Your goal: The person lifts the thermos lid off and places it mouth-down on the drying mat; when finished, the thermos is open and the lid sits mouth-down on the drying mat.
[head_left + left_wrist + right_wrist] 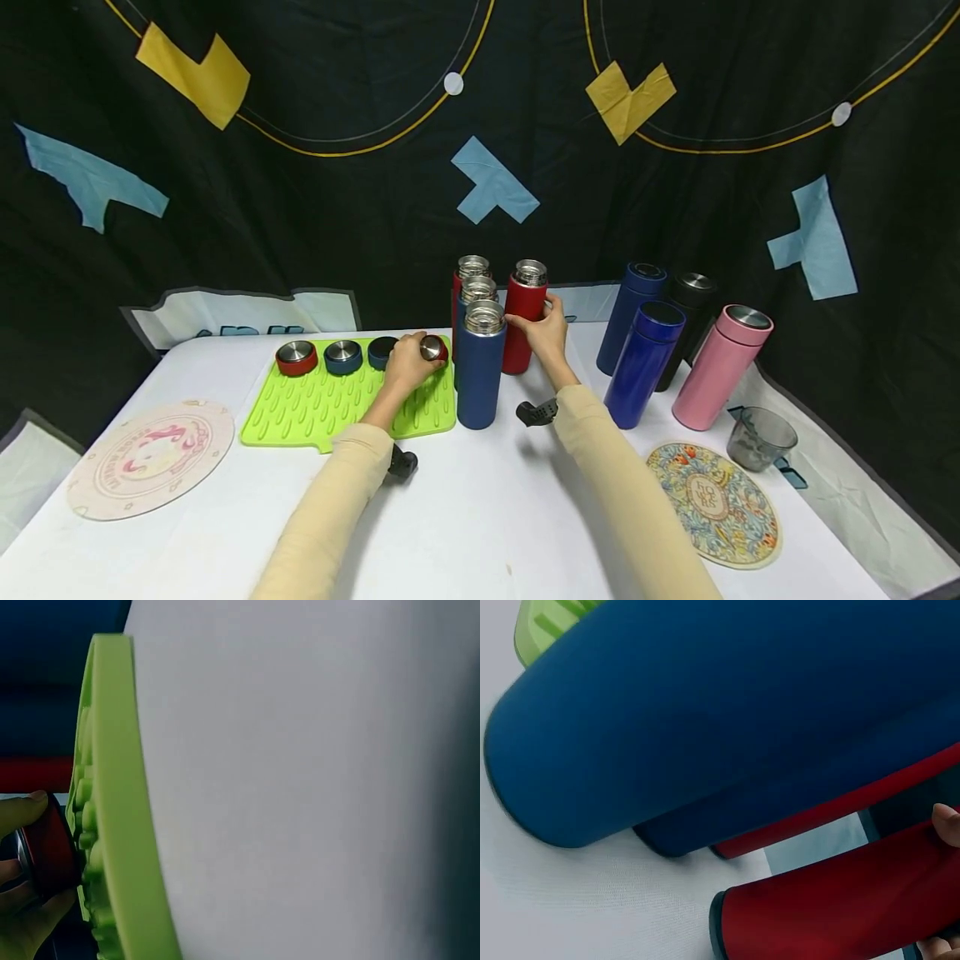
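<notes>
My left hand (407, 364) holds a red bottle lid (433, 347) by its sides at the right end of a green drainer mat (322, 417). In the left wrist view this lid (54, 847) is tilted against the mat. Other lids sit on the mat: a red one (297, 358), a blue one (343, 358) and a dark one (381, 352) partly behind my hand. My right hand (546, 333) grips an upright, lidless red thermos bottle (522, 312). Left of it stand lidless thermoses in a row: a blue one (480, 375), another blue (477, 289) and a red (472, 266).
Capped thermoses stand at the right: dark blue (628, 317), bright blue (643, 367), black (692, 292) and pink (722, 367). Near them are a clear cup (761, 439) and a patterned round mat (712, 504). A pink round mat (153, 458) lies at the left.
</notes>
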Demonstrator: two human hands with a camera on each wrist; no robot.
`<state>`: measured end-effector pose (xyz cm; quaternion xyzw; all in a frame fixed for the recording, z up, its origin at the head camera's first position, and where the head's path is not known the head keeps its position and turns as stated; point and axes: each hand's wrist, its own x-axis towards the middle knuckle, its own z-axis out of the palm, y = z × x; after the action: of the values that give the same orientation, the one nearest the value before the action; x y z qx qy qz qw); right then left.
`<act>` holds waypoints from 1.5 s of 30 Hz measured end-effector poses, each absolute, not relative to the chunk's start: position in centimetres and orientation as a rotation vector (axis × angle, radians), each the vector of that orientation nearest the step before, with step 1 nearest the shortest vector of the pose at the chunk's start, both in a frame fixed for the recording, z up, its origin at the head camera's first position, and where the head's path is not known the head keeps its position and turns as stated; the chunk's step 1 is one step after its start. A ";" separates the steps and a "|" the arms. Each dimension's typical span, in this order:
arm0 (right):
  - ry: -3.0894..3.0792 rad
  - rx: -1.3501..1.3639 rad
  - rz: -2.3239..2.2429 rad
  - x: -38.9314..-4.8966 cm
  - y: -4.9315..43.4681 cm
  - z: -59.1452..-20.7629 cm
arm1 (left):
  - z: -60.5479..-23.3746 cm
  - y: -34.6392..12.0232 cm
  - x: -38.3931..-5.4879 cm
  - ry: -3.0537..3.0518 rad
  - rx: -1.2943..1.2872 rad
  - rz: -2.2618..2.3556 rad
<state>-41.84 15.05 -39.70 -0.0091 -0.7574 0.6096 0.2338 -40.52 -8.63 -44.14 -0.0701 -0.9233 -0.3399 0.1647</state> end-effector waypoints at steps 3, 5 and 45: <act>-2.097 -0.013 1.647 -42.0 15.0 -39.7 | -44.4 -8.3 -40.5 -2.630 -0.191 -0.970; -2.102 0.005 1.644 -42.0 14.9 -39.7 | -44.6 -8.2 -40.5 -2.634 -0.177 -0.968; -2.163 0.156 1.647 -36.8 16.2 -41.0 | -42.2 -10.9 -35.7 -2.809 -0.433 -0.984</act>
<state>-36.82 16.20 -41.02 0.0559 -0.7770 0.5916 0.2079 -35.70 -10.94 -42.22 -0.1436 -0.9319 -0.3263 0.0669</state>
